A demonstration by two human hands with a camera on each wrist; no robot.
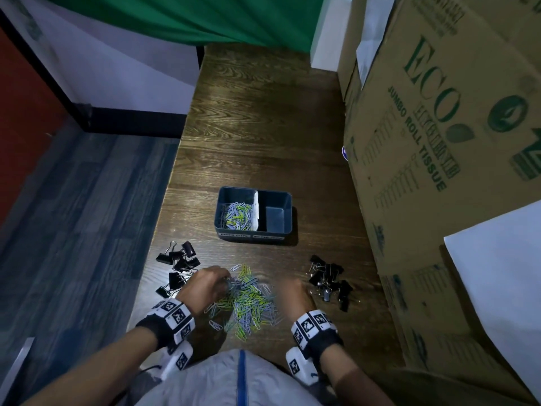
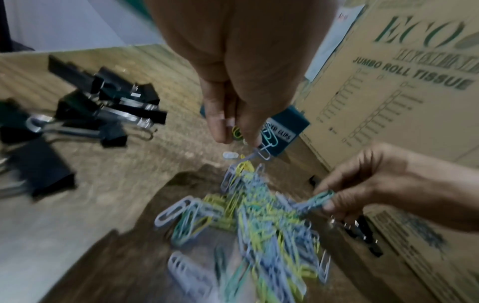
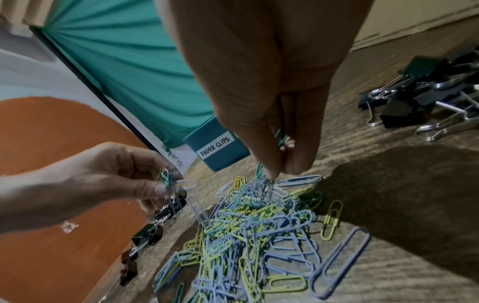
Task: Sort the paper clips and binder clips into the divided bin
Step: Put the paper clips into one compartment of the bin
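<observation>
Right hand [image 3: 261,86] fingers [image 3: 261,155] pinching paper clips [image 3: 264,184] above pile [image 3: 249,231].

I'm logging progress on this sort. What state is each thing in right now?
Divided bin: left compartment holds paper clips, right compartment empty.
Paper clip pile: loose on the table, unsorted.
Left binder clips: heaped on the table, outside the bin.
Right binder clips: heaped on the table, outside the bin.
Left hand: pinches paper clips.
Right hand: pinches paper clips.
</observation>
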